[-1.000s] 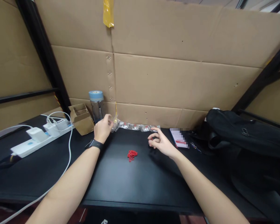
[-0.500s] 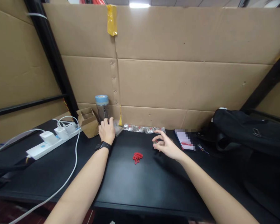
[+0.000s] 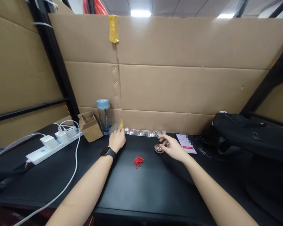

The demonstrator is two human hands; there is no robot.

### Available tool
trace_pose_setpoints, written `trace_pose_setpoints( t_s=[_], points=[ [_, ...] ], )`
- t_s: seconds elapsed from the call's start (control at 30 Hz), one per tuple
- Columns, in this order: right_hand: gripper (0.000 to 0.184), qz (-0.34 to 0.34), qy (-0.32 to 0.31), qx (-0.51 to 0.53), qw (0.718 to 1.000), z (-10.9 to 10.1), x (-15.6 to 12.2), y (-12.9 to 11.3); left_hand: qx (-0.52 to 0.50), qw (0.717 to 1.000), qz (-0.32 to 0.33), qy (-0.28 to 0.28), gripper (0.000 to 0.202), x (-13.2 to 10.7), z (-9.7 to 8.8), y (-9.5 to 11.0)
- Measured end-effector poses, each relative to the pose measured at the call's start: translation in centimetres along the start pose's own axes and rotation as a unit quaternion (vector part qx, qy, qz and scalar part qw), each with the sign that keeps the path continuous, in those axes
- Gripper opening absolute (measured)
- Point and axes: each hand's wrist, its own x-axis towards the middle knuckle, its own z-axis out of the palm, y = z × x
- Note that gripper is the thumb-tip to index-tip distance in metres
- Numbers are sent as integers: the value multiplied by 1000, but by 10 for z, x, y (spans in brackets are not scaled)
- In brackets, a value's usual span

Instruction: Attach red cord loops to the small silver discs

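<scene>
Left hand [image 3: 117, 139] palm down, right hand [image 3: 174, 148] loosely curled — at metal spool [image 3: 158, 149]

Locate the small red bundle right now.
In the head view, the small red bundle lies on the black tabletop, below the picture's centre, left of and nearer the camera than the silver disc by the right hand.

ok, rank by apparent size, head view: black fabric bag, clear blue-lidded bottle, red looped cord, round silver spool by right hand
1. Black fabric bag
2. Clear blue-lidded bottle
3. Red looped cord, round silver spool: too alike to rank
</scene>
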Motion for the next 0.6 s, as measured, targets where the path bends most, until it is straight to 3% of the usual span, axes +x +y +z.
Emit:
trace_pose_setpoints(
  t_s=[0.1,0.3,0.47,0.6],
  points=[
    [27,-25,0,-102,994,-13,1,6,-4,999,-29,-13,33,1,12,-5],
    [53,-58,-97,-159,981,-11,-5,10,-28,998,-40,-32,36,5,20,-7],
    [41,-7,-72,-204,976,5,-4,5,-51,999,2,-14,35,1,9,5],
    [39,-5,-82,-211,974,9,-2,7,-95,992,75,37,31,-4,-4,21]
  ],
)
